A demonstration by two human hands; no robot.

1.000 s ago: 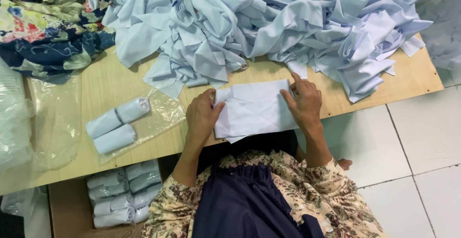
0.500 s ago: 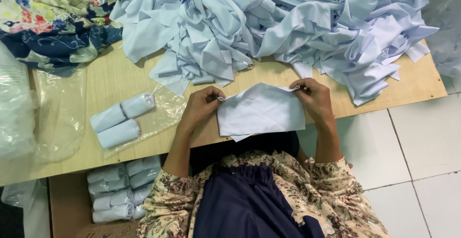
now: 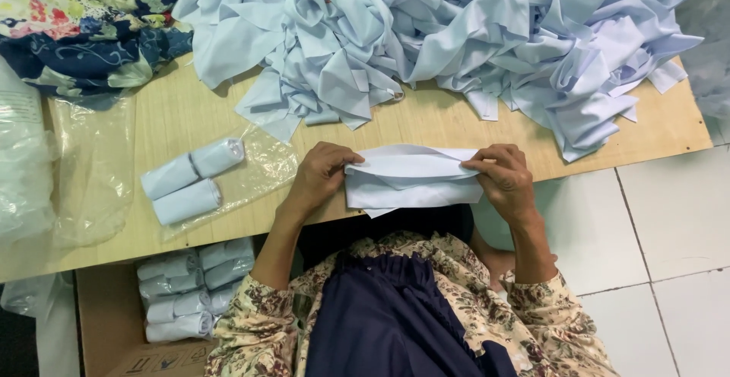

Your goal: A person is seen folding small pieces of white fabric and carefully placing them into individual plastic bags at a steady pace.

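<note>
Folded cloth [image 3: 414, 179] lies crosswise, spanning both hands.

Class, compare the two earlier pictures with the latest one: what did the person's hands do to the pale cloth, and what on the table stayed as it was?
The left hand and right hand, earlier pressing flat on the pale cloth, now pinch its two ends, and it has been folded into a narrower band at the table edge. The heap of pale blue fabric and the rolled cloths on plastic stayed put.
</note>
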